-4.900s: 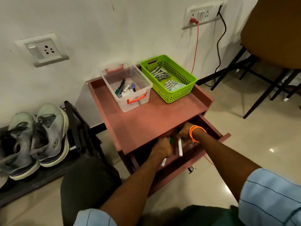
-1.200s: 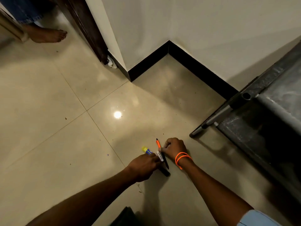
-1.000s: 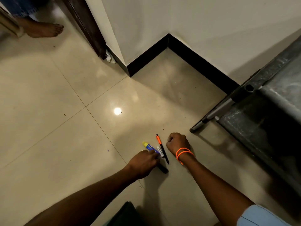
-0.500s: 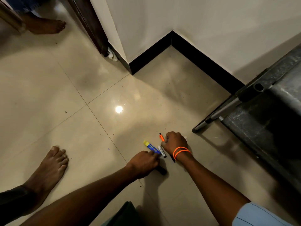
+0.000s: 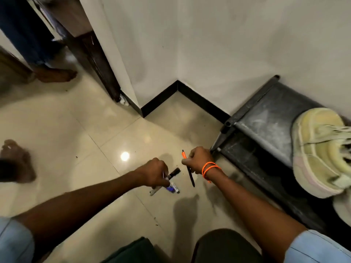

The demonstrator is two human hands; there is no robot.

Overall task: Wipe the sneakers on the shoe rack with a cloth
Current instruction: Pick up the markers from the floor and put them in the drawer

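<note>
Now | left hand (image 5: 154, 172) grips markers (image 5: 171, 184) | right hand (image 5: 197, 158) fingers pinch pen (image 5: 190, 174) | sneaker (image 5: 321, 154) on shoe rack (image 5: 266, 118)

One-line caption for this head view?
Left hand grips markers, right hand holds a pen, beside a rack with a sneaker.

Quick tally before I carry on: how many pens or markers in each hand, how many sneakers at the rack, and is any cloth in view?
Markers in the left hand: 3, as far as the blur allows
Pens in the right hand: 1
Sneakers at the shoe rack: 2, one yellow-green, one cut off by the frame edge
Cloths: 0
Total: 6
</note>
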